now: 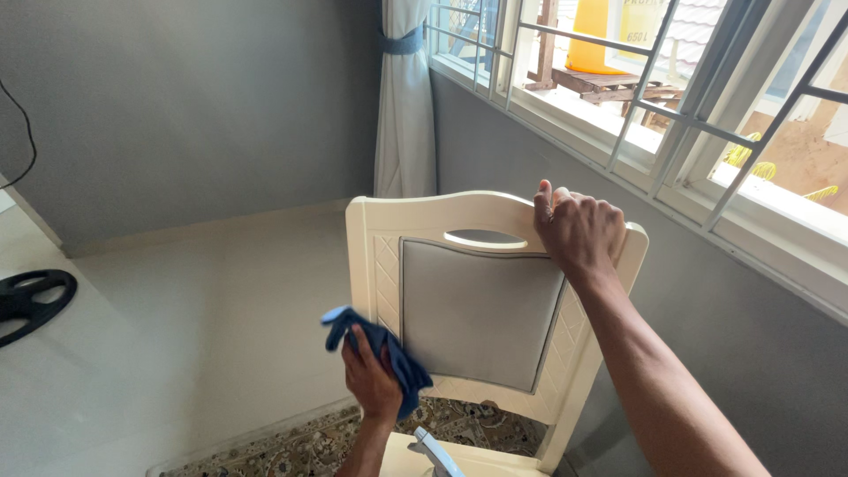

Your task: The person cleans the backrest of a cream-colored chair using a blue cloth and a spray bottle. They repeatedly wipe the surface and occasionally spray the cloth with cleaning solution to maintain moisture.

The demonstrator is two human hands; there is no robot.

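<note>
Gripping the top rail of a cream chair, the right hand is curling its fingers over the upper right corner of the backrest, just beside the oval handle cut-out; the fingers are clenched on the rail and the forearm is stretching in from the lower right. The left hand is clutching a bunched blue cloth, its fingers closed around the fabric, and is pressing the cloth against the lower left of the backrest, where the lattice-patterned cream frame is meeting the grey padded panel. Part of the cloth is sticking out to the left above the thumb, and part is trailing down to the right of the wrist.

The chair is standing upright with its back facing the camera, near a grey wall under a barred window. A white curtain tied with a blue band is hanging in the corner. A patterned rug is lying under the chair on the pale floor. The top of a spray bottle is showing on the seat at the bottom edge. A black round object is sitting at the far left, too cropped to identify.
</note>
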